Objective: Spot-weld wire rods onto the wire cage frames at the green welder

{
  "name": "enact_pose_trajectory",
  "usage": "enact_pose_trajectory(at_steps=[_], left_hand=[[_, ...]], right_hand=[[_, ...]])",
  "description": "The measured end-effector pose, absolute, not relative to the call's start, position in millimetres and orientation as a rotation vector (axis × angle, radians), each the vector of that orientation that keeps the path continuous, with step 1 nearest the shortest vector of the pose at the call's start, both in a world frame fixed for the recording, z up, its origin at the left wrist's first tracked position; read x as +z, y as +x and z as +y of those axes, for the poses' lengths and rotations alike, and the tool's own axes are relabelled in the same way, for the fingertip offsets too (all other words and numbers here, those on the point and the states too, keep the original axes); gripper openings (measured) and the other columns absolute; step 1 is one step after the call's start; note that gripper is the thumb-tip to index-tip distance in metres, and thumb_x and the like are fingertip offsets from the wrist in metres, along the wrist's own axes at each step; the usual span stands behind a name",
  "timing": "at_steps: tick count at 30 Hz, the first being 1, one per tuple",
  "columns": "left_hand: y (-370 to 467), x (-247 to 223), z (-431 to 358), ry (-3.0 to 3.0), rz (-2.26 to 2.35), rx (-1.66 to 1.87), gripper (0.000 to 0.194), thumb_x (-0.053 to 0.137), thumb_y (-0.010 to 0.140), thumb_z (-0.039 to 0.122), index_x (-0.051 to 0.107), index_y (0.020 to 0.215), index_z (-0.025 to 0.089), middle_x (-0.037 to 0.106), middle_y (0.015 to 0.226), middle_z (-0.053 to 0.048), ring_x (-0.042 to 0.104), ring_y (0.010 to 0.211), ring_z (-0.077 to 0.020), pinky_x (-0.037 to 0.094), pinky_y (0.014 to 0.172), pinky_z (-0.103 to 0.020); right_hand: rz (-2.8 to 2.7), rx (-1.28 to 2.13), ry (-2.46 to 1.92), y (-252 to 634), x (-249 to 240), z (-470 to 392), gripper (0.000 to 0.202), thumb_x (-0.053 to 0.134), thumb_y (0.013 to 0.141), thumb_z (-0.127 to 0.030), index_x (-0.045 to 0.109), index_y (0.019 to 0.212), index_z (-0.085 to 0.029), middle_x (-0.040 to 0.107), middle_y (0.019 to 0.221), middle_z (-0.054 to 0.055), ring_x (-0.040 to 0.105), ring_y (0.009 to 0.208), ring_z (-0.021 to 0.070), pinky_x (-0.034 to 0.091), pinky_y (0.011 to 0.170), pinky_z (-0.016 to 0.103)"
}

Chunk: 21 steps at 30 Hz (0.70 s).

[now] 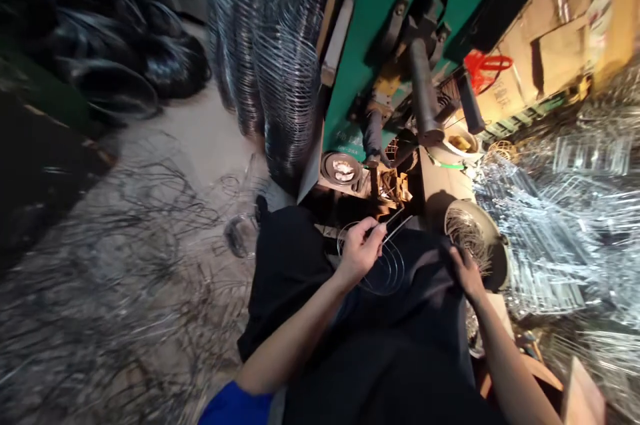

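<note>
My left hand (363, 248) is closed, pinching a bent wire frame (393, 272) above my lap. The frame has thin rounded loops on both sides of the hand and straight prongs pointing up toward the machine. My right hand (467, 272) is at my right knee, beside a round bowl (500, 258) of short wire pieces (465, 232). Its visible fingers are slightly bent and apart, with nothing visible between them; some fingertips are hidden against the dark cloth and wires.
Ahead stands a green machine (345, 118) with a thick metal bar (425, 95). A small round dish (327, 172) is on its ledge. Tall stacks of wire rings (287, 72) stand left of it. Shiny wire frames (535, 232) pile up at right. Loose wire (125, 298) litters the floor.
</note>
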<state>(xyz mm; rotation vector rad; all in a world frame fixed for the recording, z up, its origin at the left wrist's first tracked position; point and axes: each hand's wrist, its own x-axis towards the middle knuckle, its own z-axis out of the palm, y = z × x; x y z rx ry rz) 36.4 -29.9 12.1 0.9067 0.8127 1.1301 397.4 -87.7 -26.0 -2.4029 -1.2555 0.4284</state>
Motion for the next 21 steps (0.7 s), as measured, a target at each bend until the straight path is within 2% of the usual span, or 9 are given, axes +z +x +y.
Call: enact_pose_trajectory(at_steps=[3, 6, 11, 16, 21], left_hand=[[25.6, -5.7, -28.3, 0.901, 0.873, 1.124, 0.035, 0.052, 0.093, 0.044, 0.051, 0.069, 0.019, 0.047, 0.053, 0.005, 0.042, 0.047, -0.0084, 0.031, 0.047, -0.021], [12.0, -12.3, -31.5, 0.937, 0.879, 1.100, 0.035, 0.051, 0.094, 0.040, 0.050, 0.067, 0.019, 0.046, 0.055, 0.004, 0.041, 0.050, -0.0092, 0.030, 0.050, -0.022], [-11.0, 0.4, -44.8, 1.118, 0.717, 1.037, 0.028, 0.047, 0.096, 0.029, 0.052, 0.070, 0.020, 0.048, 0.059, 0.003, 0.044, 0.054, -0.0107, 0.031, 0.054, -0.025], [-29.7, 12.3, -54.7, 1.339, 0.540, 1.115, 0.016, 0.047, 0.091, 0.018, 0.049, 0.076, 0.022, 0.060, 0.067, -0.001, 0.056, 0.059, -0.0147, 0.032, 0.056, -0.030], [-40.5, 7.4, -49.4, 1.270, 0.550, 1.163, 0.011, 0.046, 0.091, 0.017, 0.052, 0.083, 0.023, 0.065, 0.071, -0.002, 0.061, 0.057, -0.0160, 0.035, 0.054, -0.031]], right_hand=[[-1.276, 0.302, -2.510, 368.8, -24.5, -73.9, 0.086, 0.050, 0.074, -0.074, 0.048, 0.132, -0.010, 0.058, 0.131, 0.022, 0.053, 0.125, 0.0372, 0.037, 0.109, 0.050], [-1.237, 0.239, -2.601, 349.8, -23.6, -65.9, 0.083, 0.048, 0.075, -0.074, 0.047, 0.129, -0.011, 0.058, 0.128, 0.023, 0.054, 0.123, 0.0378, 0.038, 0.107, 0.050], [-1.288, 0.220, -2.690, 330.0, -13.4, -54.1, 0.073, 0.044, 0.080, -0.070, 0.043, 0.129, -0.016, 0.057, 0.130, 0.019, 0.052, 0.125, 0.0336, 0.038, 0.108, 0.047], [-1.377, 0.173, -2.802, 313.5, -5.7, -38.8, 0.066, 0.042, 0.084, -0.066, 0.041, 0.131, -0.020, 0.057, 0.130, 0.015, 0.053, 0.124, 0.0296, 0.042, 0.104, 0.041], [-1.517, 0.265, -2.975, 287.7, 3.6, -19.4, 0.054, 0.024, 0.094, -0.057, 0.032, 0.135, -0.022, 0.056, 0.127, 0.014, 0.043, 0.131, 0.0328, 0.038, 0.105, 0.044]])
